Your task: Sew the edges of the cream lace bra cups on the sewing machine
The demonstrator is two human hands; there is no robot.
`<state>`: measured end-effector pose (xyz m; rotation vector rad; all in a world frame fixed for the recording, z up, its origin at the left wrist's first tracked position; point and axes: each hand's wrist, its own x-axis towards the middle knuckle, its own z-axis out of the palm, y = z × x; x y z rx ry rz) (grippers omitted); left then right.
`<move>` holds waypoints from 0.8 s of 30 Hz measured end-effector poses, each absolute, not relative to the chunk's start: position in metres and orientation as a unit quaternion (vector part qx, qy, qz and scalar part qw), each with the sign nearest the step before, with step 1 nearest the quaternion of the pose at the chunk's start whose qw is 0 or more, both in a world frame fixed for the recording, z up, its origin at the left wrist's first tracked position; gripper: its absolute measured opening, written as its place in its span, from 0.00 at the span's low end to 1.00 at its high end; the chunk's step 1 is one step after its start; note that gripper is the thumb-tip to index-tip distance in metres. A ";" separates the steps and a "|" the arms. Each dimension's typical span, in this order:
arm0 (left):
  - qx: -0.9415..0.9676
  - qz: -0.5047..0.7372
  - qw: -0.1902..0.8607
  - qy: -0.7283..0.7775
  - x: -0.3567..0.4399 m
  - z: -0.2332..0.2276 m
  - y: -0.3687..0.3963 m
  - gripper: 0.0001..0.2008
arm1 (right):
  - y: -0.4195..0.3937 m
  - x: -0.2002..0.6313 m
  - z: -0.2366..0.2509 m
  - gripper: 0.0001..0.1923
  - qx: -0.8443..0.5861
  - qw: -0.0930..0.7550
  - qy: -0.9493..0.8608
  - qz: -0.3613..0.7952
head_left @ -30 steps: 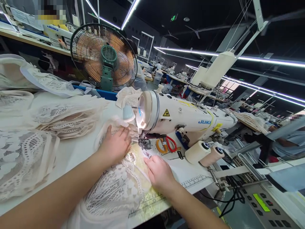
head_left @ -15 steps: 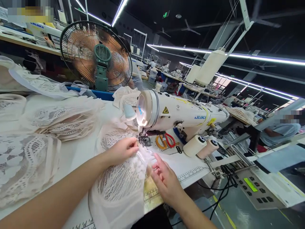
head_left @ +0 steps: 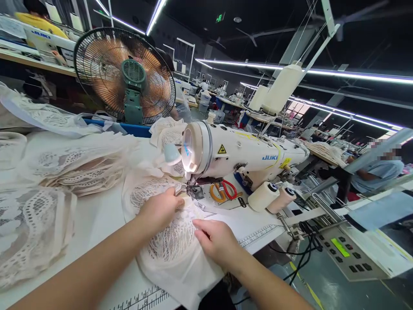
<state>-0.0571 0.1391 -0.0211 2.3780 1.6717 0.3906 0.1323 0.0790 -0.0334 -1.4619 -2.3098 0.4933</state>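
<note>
A cream lace garment piece [head_left: 171,241] lies across the front of the white sewing machine [head_left: 226,148], part of it close to the needle area [head_left: 191,183]. My left hand [head_left: 161,209] is closed on the lace just left of the presser foot, thumb and fingers pinched together. My right hand [head_left: 217,241] grips the lace edge nearer to me, thumb against the curled fingers. The hand hides some of that edge. Orange- and red-handled thread snips [head_left: 223,190] lie on the machine bed right of the needle.
Stacks of cream lace pieces [head_left: 87,165] cover the table's left side. A large fan [head_left: 129,79] stands behind them. Two thread cones [head_left: 263,196] stand at right, near a control panel [head_left: 346,254]. A printed ruler [head_left: 258,234] edges the table. People sit at other machines.
My right hand has moved left and its fingers have closed on the lace edge. The lace has shifted, covering the yellowish patch by the ruler. My left hand has slid slightly left.
</note>
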 end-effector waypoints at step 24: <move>0.827 -0.005 -0.016 0.562 -0.037 -0.013 0.141 0.19 | 0.106 0.138 -0.028 0.09 -0.515 0.101 -0.844 0.108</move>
